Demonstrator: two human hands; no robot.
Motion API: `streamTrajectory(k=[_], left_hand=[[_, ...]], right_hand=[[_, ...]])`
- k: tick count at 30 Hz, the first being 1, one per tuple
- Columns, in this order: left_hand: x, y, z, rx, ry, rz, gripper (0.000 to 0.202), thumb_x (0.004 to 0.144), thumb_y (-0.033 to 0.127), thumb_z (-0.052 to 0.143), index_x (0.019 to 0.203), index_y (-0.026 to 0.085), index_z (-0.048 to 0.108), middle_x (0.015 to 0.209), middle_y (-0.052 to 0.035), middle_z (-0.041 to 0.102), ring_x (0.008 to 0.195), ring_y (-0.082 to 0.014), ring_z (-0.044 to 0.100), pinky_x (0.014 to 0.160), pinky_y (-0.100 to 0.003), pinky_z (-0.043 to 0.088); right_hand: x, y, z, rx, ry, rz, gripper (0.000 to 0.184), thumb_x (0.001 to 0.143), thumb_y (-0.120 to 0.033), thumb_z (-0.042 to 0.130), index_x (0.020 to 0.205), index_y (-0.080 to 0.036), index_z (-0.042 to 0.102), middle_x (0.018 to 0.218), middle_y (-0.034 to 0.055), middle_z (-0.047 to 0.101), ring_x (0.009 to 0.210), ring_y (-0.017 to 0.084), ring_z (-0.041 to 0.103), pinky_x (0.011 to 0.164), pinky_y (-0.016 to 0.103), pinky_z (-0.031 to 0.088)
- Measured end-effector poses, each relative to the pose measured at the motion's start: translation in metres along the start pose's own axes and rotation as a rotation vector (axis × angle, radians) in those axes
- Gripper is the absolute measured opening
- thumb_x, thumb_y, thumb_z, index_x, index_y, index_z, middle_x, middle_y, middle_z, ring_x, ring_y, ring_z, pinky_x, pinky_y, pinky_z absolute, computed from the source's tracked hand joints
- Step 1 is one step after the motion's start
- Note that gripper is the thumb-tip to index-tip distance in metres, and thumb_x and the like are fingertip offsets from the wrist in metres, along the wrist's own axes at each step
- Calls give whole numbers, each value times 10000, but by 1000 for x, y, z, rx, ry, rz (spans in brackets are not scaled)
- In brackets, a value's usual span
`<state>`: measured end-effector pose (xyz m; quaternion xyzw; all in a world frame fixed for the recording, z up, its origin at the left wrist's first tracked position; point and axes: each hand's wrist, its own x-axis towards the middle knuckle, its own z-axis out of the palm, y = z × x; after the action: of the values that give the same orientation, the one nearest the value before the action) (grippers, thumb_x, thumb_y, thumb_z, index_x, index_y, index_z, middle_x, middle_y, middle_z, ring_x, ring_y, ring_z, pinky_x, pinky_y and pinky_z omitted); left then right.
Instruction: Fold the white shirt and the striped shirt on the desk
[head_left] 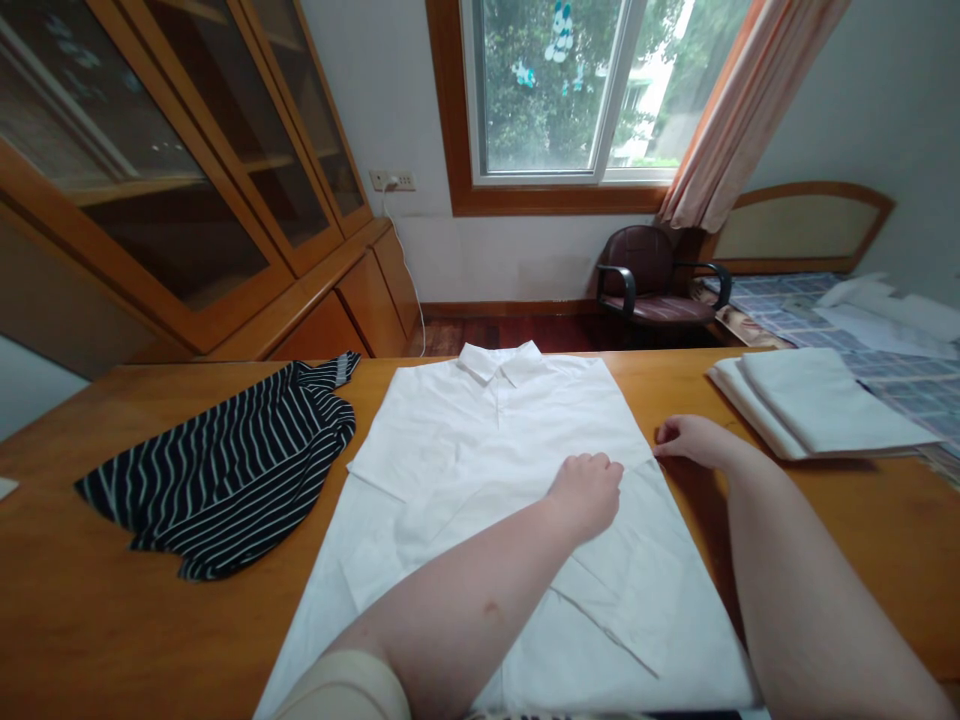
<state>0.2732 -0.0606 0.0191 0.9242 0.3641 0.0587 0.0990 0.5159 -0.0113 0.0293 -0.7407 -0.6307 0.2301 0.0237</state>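
White shirt lies flat on the table, collar away from you, between striped top and folded stack: pin the cloth with your curled left hand, and with your right hand, pinched narrow on the sleeve edge, best draw the fold straight and taut.

A striped garment lies left, folded white cloths right, a chair behind.

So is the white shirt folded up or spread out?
Mostly spread: the white shirt lies flat on the table, only one sleeve turned in beside the left hand.
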Motion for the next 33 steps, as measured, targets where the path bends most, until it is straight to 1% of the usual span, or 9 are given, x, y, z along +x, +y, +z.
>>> streamTrajectory(k=[5,7,9,11,15,22,26,29,33], left_hand=[[0,0,-3,3,-23,8,218,890,281,436,1072,189,513,1037,-80,565,951,-213,544,790,-362,447],[0,1,-3,8,-23,-2,216,891,286,438,1066,186,515,1044,-84,563,956,-215,543,796,-370,444],[0,2,-1,11,-19,-13,207,892,292,440,1049,182,519,1038,-85,564,957,-218,542,797,-374,442],[0,1,1,10,-7,-17,203,891,292,441,1042,180,518,1022,-82,567,954,-219,542,794,-373,441],[0,1,1,8,8,-14,202,887,294,447,1038,181,517,1016,-75,566,946,-216,539,792,-363,435],[-9,22,-2,91,-117,-93,368,876,276,450,1227,168,465,1087,-126,541,987,-234,519,787,-367,419],[-30,31,5,151,-123,-85,487,882,303,438,1344,154,403,1352,-162,439,1260,-289,359,991,-451,312],[-50,18,5,222,-33,-7,572,879,390,451,1392,162,345,1510,-110,230,1396,-273,102,1109,-479,124],[-76,-20,-4,178,-27,-46,684,860,510,450,1421,153,293,1514,-115,217,1402,-248,112,1126,-457,122]], right_hand=[[2,-34,15,62,361,-223,352,848,-408,440,1060,-180,604,1131,104,624,1027,226,581,867,307,443],[5,-48,28,31,338,-354,438,873,-413,409,1221,-174,529,1372,113,458,1242,230,440,1017,324,351],[10,-56,42,-61,255,-372,553,867,-448,427,1334,-153,435,1486,122,281,1343,244,301,1083,341,269],[15,-57,52,-154,202,-325,655,858,-498,427,1395,-129,357,1514,139,191,1375,262,220,1105,360,226],[22,-53,57,-265,181,-276,707,875,-559,345,1437,-133,288,1515,132,184,1389,273,156,1117,386,189],[19,-56,55,-355,207,-224,679,889,-572,285,1452,-192,264,1522,101,171,1394,292,116,1107,498,142],[18,-58,55,-343,203,-240,688,891,-575,273,1451,-176,264,1519,113,174,1393,268,142,1110,457,166],[17,-58,55,-338,201,-244,692,891,-574,280,1452,-169,261,1517,117,178,1391,260,157,1109,449,174],[17,-58,55,-334,203,-243,690,891,-576,281,1453,-178,258,1519,110,174,1390,256,164,1105,450,181]])
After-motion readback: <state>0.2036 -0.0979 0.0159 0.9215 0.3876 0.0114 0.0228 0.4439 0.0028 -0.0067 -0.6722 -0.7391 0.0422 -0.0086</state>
